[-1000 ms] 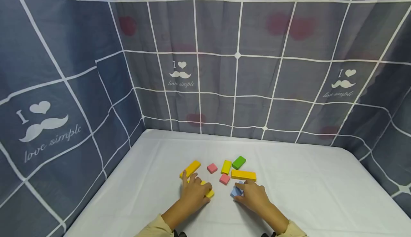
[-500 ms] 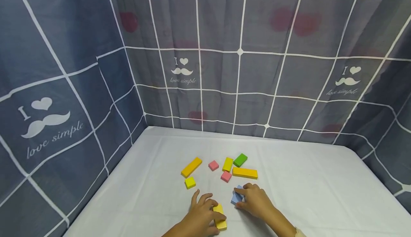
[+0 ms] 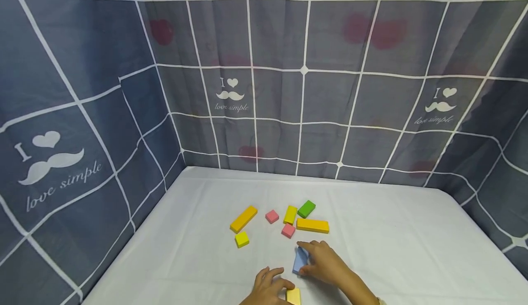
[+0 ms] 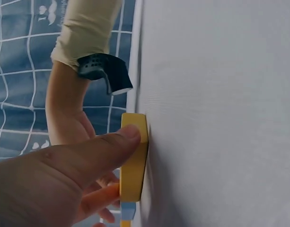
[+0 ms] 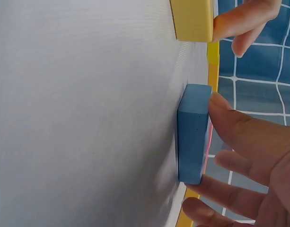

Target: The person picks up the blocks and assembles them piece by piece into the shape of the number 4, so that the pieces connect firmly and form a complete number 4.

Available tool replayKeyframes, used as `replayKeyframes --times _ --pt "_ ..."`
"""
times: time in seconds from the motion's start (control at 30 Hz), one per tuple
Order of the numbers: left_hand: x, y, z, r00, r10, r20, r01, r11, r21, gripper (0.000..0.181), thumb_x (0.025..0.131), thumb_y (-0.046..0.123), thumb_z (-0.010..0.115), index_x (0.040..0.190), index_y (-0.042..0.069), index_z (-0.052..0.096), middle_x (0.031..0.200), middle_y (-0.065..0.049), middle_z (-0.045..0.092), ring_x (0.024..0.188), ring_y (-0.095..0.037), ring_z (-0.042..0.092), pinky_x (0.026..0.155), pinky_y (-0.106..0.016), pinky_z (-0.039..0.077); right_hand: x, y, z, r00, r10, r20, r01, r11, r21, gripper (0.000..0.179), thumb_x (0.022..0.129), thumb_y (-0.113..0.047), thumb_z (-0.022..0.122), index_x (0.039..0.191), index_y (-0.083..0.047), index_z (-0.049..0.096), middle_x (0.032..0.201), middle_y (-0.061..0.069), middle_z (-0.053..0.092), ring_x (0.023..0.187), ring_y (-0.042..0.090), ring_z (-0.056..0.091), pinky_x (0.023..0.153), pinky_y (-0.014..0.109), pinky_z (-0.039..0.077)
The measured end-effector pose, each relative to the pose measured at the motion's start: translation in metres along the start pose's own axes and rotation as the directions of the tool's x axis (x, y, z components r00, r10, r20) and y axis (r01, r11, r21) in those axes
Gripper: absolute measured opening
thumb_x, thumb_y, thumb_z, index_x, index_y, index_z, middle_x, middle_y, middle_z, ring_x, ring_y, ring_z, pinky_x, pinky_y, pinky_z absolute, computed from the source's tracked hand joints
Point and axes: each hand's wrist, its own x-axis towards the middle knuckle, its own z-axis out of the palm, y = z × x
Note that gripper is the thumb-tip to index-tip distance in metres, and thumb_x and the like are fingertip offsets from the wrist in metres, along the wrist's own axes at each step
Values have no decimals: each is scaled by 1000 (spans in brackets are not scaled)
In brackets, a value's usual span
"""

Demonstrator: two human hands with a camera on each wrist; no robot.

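At the lower middle of the head view, my left hand (image 3: 268,289) holds a pale yellow rectangular block (image 3: 294,296), partly cut off by the frame's bottom edge. The left wrist view has the thumb on this yellow block (image 4: 134,172), with a finger touching its lower part. My right hand (image 3: 327,263) pinches a light blue block (image 3: 299,261) to the upper right of it. In the right wrist view, thumb and a finger are at opposite ends of the blue block (image 5: 192,137), which is on the white cloth.
Beyond the hands lie an orange-yellow long block (image 3: 244,219), a small yellow block (image 3: 242,239), two pink blocks (image 3: 288,230), a yellow block (image 3: 290,214), a green block (image 3: 306,209) and another orange-yellow long block (image 3: 312,225). A grey checked curtain (image 3: 276,94) surrounds the white table (image 3: 396,231).
My left hand has drawn the yellow block from the left group towards me and rightwards, uncovering the small yellow block. My right hand has pulled the blue block slightly nearer and turned it.
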Motion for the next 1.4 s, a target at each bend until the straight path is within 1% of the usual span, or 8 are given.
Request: replayKeyframes --times 0.17,0.33,0.53,0.7,0.9,1.0,1.17,1.4 --pt "-3 -4 5 995 95 -40 -92 994 63 55 80 74 49 122 40 60 133 5 54 127 -30 41 96 -58 38 -1 0 2 999 -37 8 37 997 67 53 70 -32 80 114 -7 64 108 8 66 85 15 49 72 29 45" --pt "-6 -9 9 980 169 -109 -157 982 108 49 84 71 46 125 45 56 131 4 56 125 -30 42 95 -52 38 2 0 3 997 -74 20 72 992 107 49 69 -36 80 109 -9 67 107 4 68 87 13 49 76 27 45" --pt "-7 -12 11 979 139 -152 -129 989 79 48 84 72 46 121 44 59 128 8 59 123 -28 46 95 -52 40 7 0 0 994 -103 29 98 987 126 46 66 -30 83 104 -9 69 98 -1 69 80 8 43 70 22 41" --pt "-6 -13 13 979 122 -165 -117 992 38 52 82 73 48 123 43 58 127 10 60 122 -26 50 94 -57 40 7 0 0 991 -90 99 75 986 147 44 68 -30 82 105 -11 69 101 -2 68 81 6 43 70 21 42" --pt "-3 -16 12 980 135 -144 -137 991 -2 55 82 71 50 122 36 61 123 15 62 119 -16 53 98 -55 38 6 1 -1 988 -135 79 123 983 136 41 71 -31 80 105 -11 70 98 -3 68 80 5 43 71 21 42" --pt "-2 -17 10 978 152 -141 -152 988 16 54 84 71 47 120 34 63 121 17 63 115 -9 56 100 -53 37 7 0 -3 987 -136 81 121 979 163 39 72 -30 79 105 -10 70 96 -3 68 80 4 43 70 21 42" --pt "-3 -16 10 981 141 -135 -142 990 6 55 83 72 47 121 35 63 122 17 62 117 -10 56 98 -52 39 7 -1 -1 986 -128 104 106 975 193 38 73 -30 78 104 -10 70 95 -3 68 78 4 42 69 20 41" --pt "-4 -17 9 983 148 -112 -147 989 11 53 84 70 49 123 36 61 126 17 60 120 -14 53 98 -51 40 5 0 1 984 -161 69 149 976 158 38 73 -30 78 104 -10 70 94 -3 68 77 4 43 69 20 41"
